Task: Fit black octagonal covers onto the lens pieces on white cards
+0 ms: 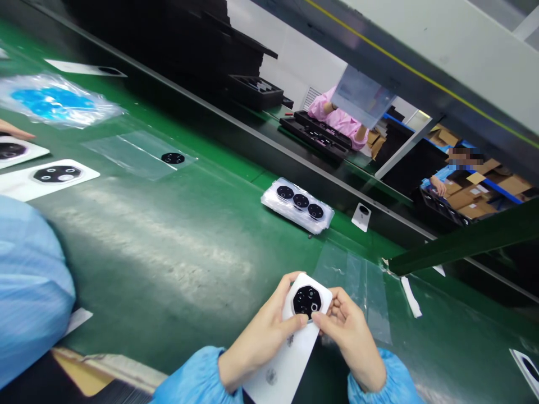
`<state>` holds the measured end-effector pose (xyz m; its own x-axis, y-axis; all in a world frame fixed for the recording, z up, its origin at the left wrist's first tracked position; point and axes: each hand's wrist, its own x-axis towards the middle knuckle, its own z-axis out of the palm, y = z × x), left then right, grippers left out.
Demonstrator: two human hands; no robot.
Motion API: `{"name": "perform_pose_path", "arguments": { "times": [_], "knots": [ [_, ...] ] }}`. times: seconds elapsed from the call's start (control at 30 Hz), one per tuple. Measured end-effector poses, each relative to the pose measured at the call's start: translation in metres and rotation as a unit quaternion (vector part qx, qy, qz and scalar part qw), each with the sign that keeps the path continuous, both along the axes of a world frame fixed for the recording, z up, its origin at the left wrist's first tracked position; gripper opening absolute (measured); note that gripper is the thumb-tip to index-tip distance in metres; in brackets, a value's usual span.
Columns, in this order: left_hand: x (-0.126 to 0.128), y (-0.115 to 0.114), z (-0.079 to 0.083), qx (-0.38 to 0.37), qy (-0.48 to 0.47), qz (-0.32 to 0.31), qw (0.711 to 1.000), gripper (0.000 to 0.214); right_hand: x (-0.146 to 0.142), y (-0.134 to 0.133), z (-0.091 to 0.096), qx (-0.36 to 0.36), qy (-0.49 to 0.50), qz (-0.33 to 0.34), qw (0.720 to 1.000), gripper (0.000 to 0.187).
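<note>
Between my two hands is a white phone back cover point(290, 359) with a dark octagonal camera lens plate point(307, 302) near its top end. My left hand point(273, 322) grips the cover's left edge, its thumb lying on the face just below the lens plate. From the other side my right hand point(347, 328) holds the edge with curled fingers, its thumb pressing at the plate's lower rim. Both thumb tips are close together. The lower end of the cover runs out of view at the bottom.
A stack of clear trays point(298, 209) with black lens plates lies ahead on the green table point(168, 247). Clear plastic bags point(357, 286) lie nearby. More covers point(50, 178) lie left, beside a co-worker's blue sleeve point(31, 286). A green post point(463, 238) stands right; other people work beyond.
</note>
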<state>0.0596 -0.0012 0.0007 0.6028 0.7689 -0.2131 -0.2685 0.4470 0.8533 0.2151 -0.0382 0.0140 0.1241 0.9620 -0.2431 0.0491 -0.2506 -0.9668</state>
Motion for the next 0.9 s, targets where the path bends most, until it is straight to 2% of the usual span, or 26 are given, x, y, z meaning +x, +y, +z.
{"name": "perform_pose_path", "arguments": {
  "times": [0.17,0.37,0.5,0.57,0.63,0.9],
  "knots": [
    [0.000,-0.002,-0.006,0.036,0.055,0.005,0.998,0.056,-0.002,-0.003,-0.002,0.005,-0.026,-0.008,1.000,0.030],
    [0.000,-0.002,-0.002,-0.001,0.021,-0.023,1.000,0.052,0.002,0.001,-0.001,0.007,-0.031,-0.003,0.999,0.032],
    [0.000,-0.003,0.000,0.019,0.029,-0.026,0.999,0.050,0.007,0.006,-0.001,-0.013,-0.004,0.042,0.999,0.033],
    [0.000,-0.001,0.001,0.045,0.049,-0.027,0.997,0.041,0.008,0.007,0.000,-0.016,-0.008,0.057,0.998,0.034],
    [0.001,0.003,0.003,0.069,0.067,-0.015,0.995,0.027,0.008,0.006,0.001,-0.009,-0.023,0.060,0.998,0.034],
    [0.008,0.012,0.006,0.091,0.111,0.036,0.989,0.032,0.002,0.006,0.005,0.025,-0.100,0.068,0.992,0.040]
  ]
}}
